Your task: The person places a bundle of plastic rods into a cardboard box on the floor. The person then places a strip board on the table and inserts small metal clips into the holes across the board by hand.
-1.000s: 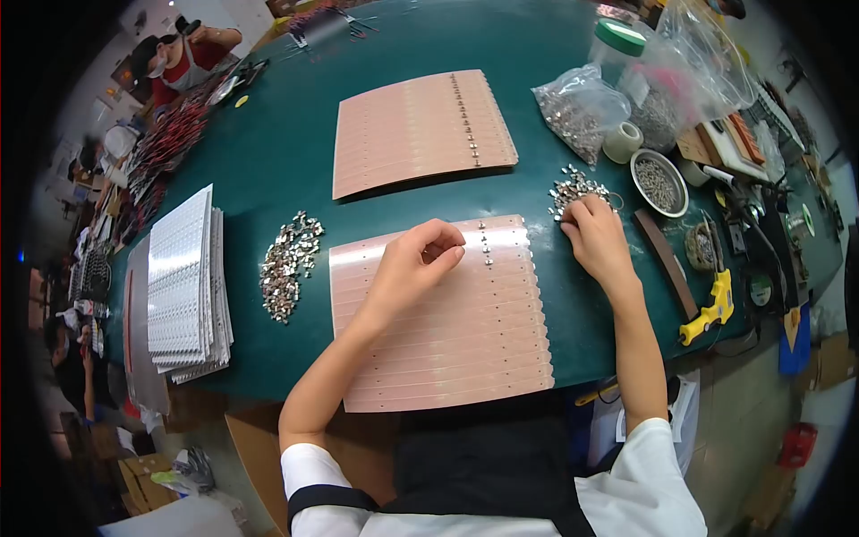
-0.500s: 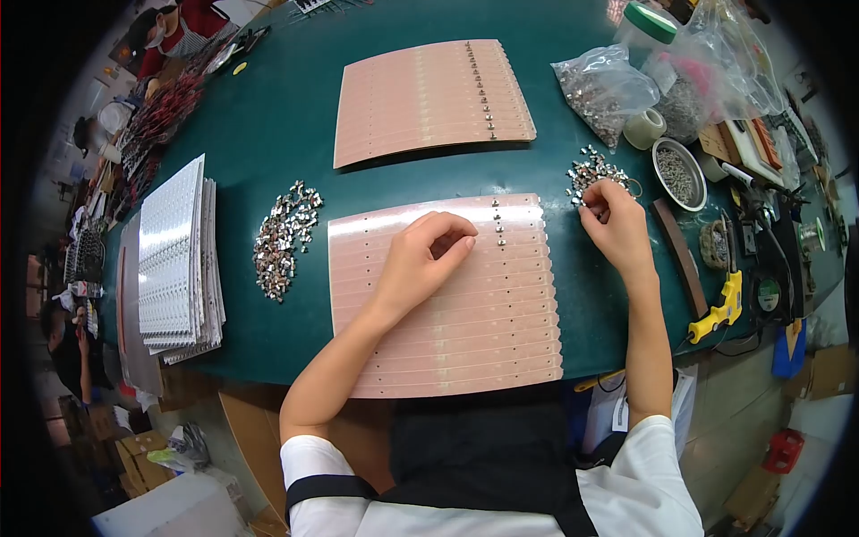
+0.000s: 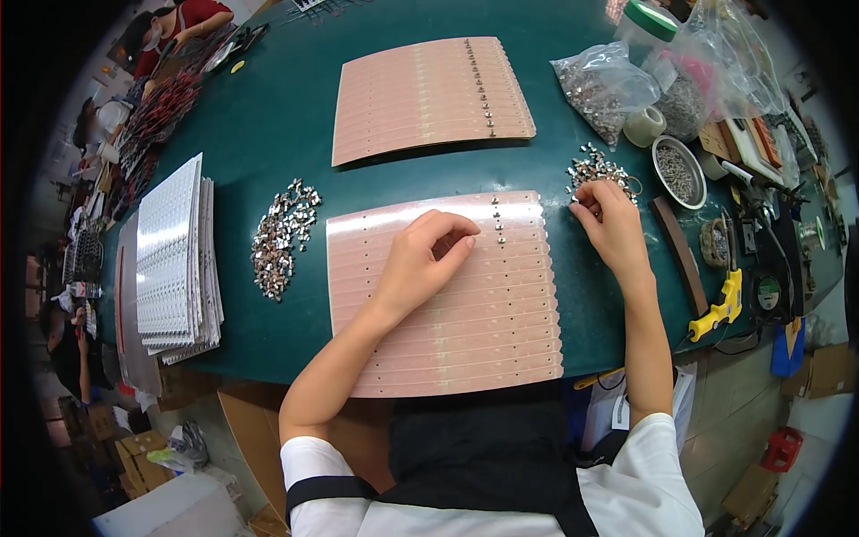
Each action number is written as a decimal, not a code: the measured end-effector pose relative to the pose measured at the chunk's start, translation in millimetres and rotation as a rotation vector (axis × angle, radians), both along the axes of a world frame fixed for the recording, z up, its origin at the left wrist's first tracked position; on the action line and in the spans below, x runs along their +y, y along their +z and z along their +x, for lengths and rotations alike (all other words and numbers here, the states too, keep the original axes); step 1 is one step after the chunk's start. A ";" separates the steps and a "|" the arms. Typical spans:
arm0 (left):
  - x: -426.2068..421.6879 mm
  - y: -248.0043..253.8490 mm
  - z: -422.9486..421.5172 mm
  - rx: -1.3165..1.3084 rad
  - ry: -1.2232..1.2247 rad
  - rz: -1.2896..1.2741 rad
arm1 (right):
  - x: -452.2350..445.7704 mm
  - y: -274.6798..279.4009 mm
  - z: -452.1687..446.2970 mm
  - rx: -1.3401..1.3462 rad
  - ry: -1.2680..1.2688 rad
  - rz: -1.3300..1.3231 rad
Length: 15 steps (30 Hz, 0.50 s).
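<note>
In front of me lies a pinkish board [image 3: 447, 336] scored into strips, with a row of small holes and several small metal pieces [image 3: 497, 215] near its top right. My left hand [image 3: 425, 264] rests on the board, thumb and fingertips curled together just left of those pieces; what they hold, if anything, is hidden. At the right, my right hand [image 3: 616, 228] is over the near edge of a pile of small shiny metal pieces [image 3: 595, 166]. Its thumb and forefinger are pinched, and a small metal glint shows between their tips.
A second pink board [image 3: 403, 103] with a metal row lies beyond. Left are another metal pile [image 3: 286, 237] and stacked white sheets [image 3: 174, 259]. Right stand a round metal dish [image 3: 678, 174], plastic bags [image 3: 604, 89] and a yellow glue gun [image 3: 720, 309]. Another person [image 3: 183, 31] sits far left.
My right hand has drawn slightly left, its thumb and forefinger now showing at the pile's near edge. My left hand stays in place. The far person has leaned and moved an arm.
</note>
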<state>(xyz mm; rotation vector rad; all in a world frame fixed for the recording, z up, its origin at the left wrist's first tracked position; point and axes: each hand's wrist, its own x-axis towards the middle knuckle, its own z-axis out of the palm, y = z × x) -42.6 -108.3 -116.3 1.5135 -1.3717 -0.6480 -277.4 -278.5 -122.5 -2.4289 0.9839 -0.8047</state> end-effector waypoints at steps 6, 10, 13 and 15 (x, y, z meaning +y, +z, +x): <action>0.5 0.8 -1.2 0.008 -0.004 -0.014 | 20.0 12.0 10.8 -0.243 0.081 0.453; 0.6 -0.1 -1.5 0.001 0.002 -0.011 | 49.5 19.3 26.9 -0.166 0.211 0.609; 0.3 0.8 -1.2 -0.005 -0.002 -0.028 | 58.3 14.6 35.0 -0.098 0.269 0.427; -0.2 2.0 -1.9 -0.012 -0.007 -0.007 | 59.1 5.8 36.8 -0.072 0.321 0.222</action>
